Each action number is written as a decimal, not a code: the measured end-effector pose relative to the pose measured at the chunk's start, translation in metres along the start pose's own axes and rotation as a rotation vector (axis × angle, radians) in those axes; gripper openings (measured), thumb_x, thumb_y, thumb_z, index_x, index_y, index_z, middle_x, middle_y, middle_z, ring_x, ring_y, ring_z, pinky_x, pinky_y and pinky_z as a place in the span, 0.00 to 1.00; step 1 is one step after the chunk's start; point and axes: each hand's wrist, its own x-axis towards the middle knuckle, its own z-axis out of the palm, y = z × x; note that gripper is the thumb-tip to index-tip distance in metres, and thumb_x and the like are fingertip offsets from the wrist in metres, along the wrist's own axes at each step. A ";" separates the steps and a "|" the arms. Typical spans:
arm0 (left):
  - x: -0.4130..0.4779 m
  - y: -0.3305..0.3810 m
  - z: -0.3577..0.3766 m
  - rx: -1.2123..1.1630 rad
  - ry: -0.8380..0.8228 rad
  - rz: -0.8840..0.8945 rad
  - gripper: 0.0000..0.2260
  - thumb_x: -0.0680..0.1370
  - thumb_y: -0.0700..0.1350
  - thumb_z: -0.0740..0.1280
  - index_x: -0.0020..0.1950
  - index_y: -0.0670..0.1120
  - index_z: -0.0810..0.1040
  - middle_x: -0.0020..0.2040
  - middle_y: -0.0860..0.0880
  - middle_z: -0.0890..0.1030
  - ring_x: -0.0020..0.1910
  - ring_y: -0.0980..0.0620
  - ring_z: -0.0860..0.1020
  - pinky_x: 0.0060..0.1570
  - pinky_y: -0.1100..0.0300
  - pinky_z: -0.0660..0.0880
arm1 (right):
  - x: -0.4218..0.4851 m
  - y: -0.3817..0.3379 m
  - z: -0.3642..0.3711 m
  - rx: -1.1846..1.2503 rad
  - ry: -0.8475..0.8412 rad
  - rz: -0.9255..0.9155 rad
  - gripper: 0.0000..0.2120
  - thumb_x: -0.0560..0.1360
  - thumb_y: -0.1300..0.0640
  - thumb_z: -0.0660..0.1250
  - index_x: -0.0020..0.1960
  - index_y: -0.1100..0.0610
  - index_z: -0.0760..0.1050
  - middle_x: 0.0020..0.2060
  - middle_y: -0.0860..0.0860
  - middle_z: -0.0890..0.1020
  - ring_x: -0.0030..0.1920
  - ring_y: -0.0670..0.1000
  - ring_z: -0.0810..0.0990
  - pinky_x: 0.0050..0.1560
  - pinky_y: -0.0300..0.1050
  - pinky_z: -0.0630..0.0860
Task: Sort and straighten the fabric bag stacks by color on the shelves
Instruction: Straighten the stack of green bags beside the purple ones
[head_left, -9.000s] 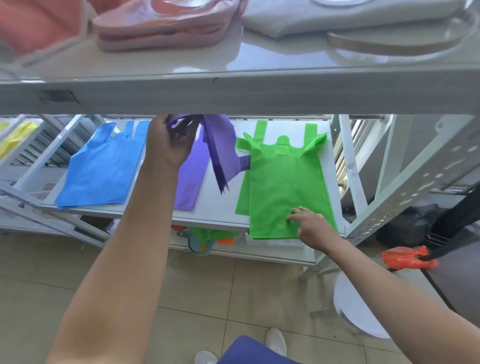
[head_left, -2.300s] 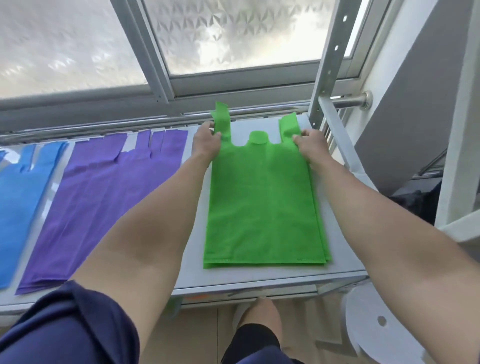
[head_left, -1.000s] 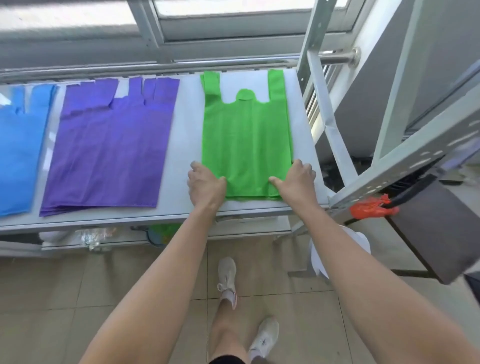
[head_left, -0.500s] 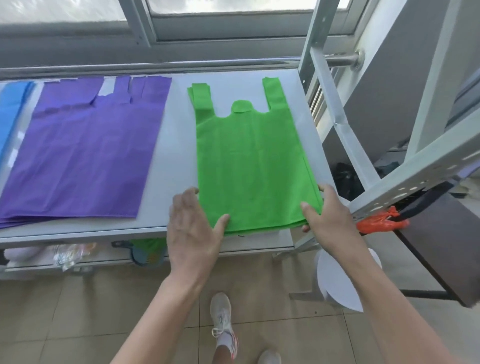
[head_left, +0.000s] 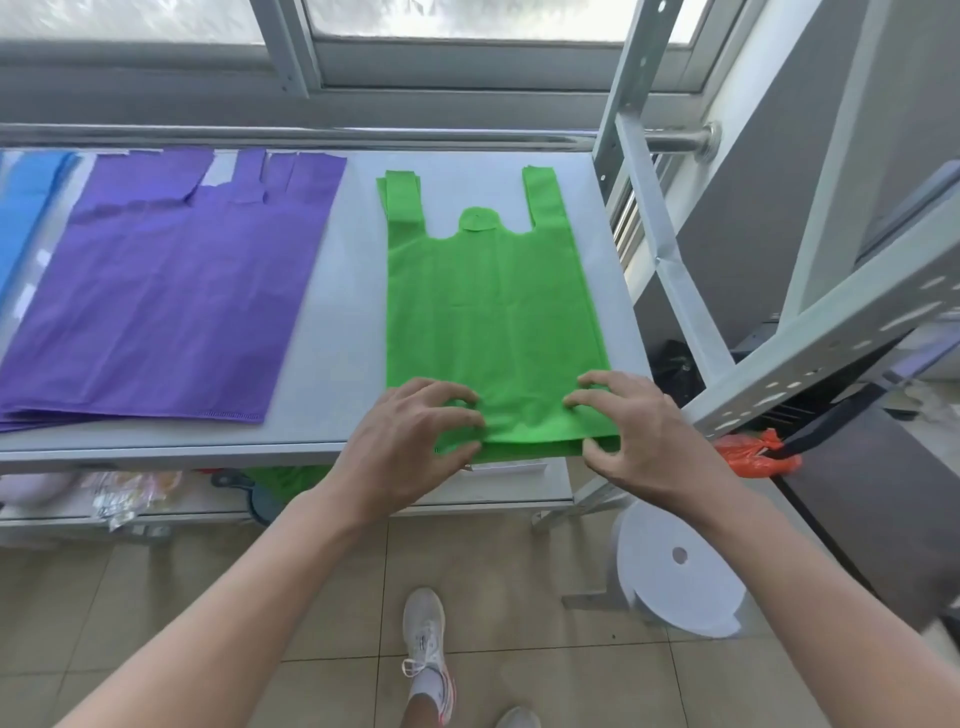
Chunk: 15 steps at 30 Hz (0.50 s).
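Daylight is pouring through the frosted window behind the shelf, washing everything in bright, even light and leaving the panes pale and hazy. The green bag stack is glowing vividly, its creases barely showing. The left hand and right hand are throwing only thin, soft shadows onto the fabric beneath them. The wide lens is bending the upright post and the shelf's front edge, and the perforated beam at the right is smearing with slight motion blur

Head-worn wide view, facing forward and down, near shelf
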 end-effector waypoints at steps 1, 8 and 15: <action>0.000 0.000 -0.001 0.014 0.012 0.027 0.10 0.79 0.51 0.73 0.59 0.53 0.86 0.64 0.54 0.83 0.63 0.52 0.79 0.62 0.52 0.76 | 0.002 0.002 -0.002 0.029 0.004 -0.008 0.20 0.76 0.59 0.70 0.68 0.52 0.79 0.70 0.51 0.78 0.73 0.52 0.71 0.76 0.58 0.67; -0.007 0.003 0.001 0.012 0.164 -0.005 0.08 0.79 0.42 0.73 0.58 0.45 0.85 0.53 0.49 0.88 0.50 0.50 0.87 0.49 0.54 0.83 | 0.009 0.005 -0.013 0.229 0.116 0.049 0.14 0.84 0.63 0.62 0.66 0.55 0.81 0.58 0.50 0.85 0.60 0.49 0.82 0.62 0.39 0.74; -0.020 -0.006 0.013 0.074 0.148 0.072 0.15 0.79 0.36 0.73 0.65 0.46 0.85 0.65 0.52 0.84 0.66 0.53 0.81 0.60 0.50 0.81 | -0.003 0.006 -0.001 0.179 0.230 0.097 0.12 0.80 0.62 0.69 0.60 0.52 0.85 0.59 0.51 0.79 0.62 0.54 0.74 0.65 0.49 0.72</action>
